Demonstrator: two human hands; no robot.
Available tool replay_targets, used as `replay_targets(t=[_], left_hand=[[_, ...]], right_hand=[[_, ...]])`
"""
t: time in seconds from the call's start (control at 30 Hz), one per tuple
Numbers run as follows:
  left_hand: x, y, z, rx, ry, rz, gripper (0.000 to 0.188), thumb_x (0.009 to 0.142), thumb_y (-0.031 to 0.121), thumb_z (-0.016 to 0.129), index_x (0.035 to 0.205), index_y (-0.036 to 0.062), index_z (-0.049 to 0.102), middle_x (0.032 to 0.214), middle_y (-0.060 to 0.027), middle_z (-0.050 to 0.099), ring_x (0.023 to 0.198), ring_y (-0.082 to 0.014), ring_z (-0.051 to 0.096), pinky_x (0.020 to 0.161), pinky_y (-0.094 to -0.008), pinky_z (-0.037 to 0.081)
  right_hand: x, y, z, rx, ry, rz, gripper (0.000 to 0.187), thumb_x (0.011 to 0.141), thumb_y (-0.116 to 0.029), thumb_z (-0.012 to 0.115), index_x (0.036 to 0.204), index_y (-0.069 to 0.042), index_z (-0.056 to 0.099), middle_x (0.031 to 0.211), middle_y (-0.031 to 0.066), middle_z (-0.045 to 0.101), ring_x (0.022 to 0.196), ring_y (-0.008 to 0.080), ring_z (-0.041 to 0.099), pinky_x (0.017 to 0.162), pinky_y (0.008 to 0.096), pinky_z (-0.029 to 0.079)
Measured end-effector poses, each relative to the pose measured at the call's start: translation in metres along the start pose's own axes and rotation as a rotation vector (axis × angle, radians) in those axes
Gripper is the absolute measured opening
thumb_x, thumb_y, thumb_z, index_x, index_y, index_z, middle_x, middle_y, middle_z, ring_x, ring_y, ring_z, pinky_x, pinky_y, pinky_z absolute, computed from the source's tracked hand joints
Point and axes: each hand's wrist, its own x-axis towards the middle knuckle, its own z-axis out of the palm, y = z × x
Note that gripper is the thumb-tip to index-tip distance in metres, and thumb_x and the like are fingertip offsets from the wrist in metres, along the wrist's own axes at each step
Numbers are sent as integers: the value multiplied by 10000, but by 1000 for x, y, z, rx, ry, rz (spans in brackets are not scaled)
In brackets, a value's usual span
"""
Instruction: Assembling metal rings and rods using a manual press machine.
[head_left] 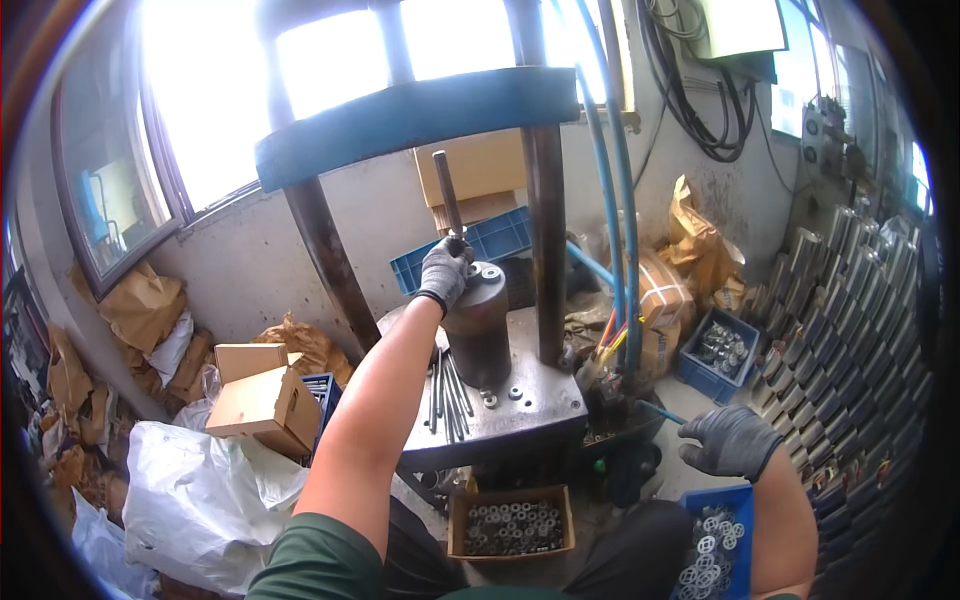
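My left hand, in a grey glove, is closed around the lower end of an upright metal rod, beside the top of a thick steel cylinder. Metal washers lie on the cylinder's top, against my fingers. That cylinder stands on the metal table of a press, under its blue crossbeam. My right hand, also gloved in grey, is at the right with its fingers curled at the end of a blue lever. Several thin rods lie on the table left of the cylinder.
A cardboard box of metal rings sits below the table. Blue crates of metal parts stand at the right, near stacked metal tubes. At the left are an open carton and a white sack. Dark press columns flank the work.
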Motion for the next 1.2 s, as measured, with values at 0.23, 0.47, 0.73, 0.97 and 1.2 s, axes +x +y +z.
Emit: replay_targets(t=[0.23, 0.47, 0.73, 0.97, 1.2], left_hand=[[-10, -11, 5, -243, 5, 110, 109, 1013, 143, 689, 1056, 45, 671, 900, -34, 690, 824, -114, 639, 785, -294, 533], [-19, 2, 1, -145, 31, 137, 227, 1005, 145, 697, 1202, 32, 694, 1026, -76, 759, 932, -149, 705, 859, -307, 559], [-13, -6, 6, -258, 9, 142, 275, 1027, 158, 678, 1259, 10, 680, 1046, -79, 766, 907, -132, 706, 851, -292, 564], [-8, -13, 12, -196, 72, 163, 278, 1063, 241, 637, 1235, 27, 680, 903, -79, 733, 816, -126, 678, 782, -305, 554], [-14, 2, 7, -108, 28, 106, 307, 1037, 269, 637, 1256, 61, 687, 1005, -159, 750, 924, -271, 709, 855, -398, 549]], right_hand=[[-8, -6, 6, -43, -118, 52, 348, 904, -325, 615, 1115, -103, 780, 1046, 160, 766, 981, 360, 729, 918, 448, 568], [-48, 5, 81, 36, -152, 61, 254, 863, -325, 678, 935, -101, 774, 884, 155, 749, 860, 367, 723, 817, 458, 579], [-68, -3, 113, 123, 67, 84, 270, 868, -321, 703, 857, -53, 728, 858, 183, 723, 854, 390, 717, 788, 490, 577], [-59, -4, 90, 151, 77, 86, 274, 847, -336, 741, 888, -65, 757, 829, 188, 714, 813, 394, 713, 740, 474, 576], [-46, -6, 62, 214, -27, 196, 253, 844, -318, 748, 890, -71, 780, 865, 180, 738, 818, 381, 726, 756, 450, 591]])
